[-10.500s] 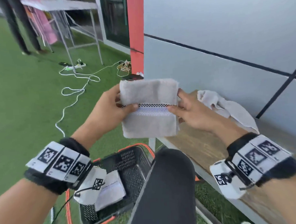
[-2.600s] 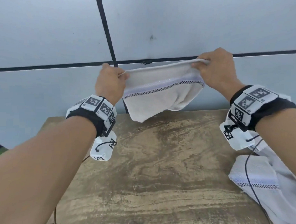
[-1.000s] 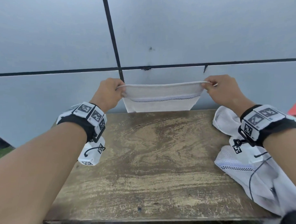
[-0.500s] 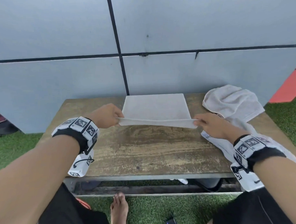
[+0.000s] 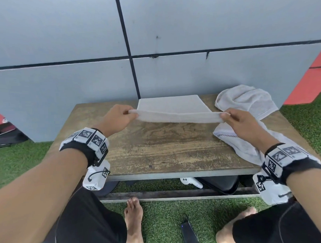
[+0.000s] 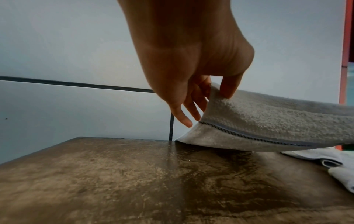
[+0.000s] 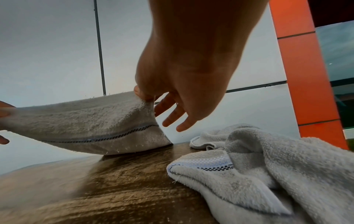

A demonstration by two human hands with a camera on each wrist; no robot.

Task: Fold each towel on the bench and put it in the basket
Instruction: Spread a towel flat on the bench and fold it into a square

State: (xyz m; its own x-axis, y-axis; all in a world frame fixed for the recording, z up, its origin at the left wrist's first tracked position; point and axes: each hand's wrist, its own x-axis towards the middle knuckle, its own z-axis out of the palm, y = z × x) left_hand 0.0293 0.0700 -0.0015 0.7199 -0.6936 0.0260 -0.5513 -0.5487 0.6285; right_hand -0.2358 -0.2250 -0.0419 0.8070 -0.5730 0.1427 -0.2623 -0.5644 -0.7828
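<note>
Now towel [image 5: 174,110] stretched between both hands.

right hand [image 7: 184,72] pinching grey towel [image 7: 86,121] corner above wooden bench [image 7: 114,189], crumpled towels [image 7: 268,166] alongside

Towel [image 5: 173,107] at bench [image 5: 175,153] rear — crumpled towels [image 5: 246,100] right.

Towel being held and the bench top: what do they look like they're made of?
Towel: looks like terry cloth, probably cotton; fuzzy looped pile, matte grey-white, with a flat woven checkered band. Bench top: seems to be wood or a wood-grain laminate; brown swirling grain, worn pale patches, a slight sheen. Cannot tell which.
</note>
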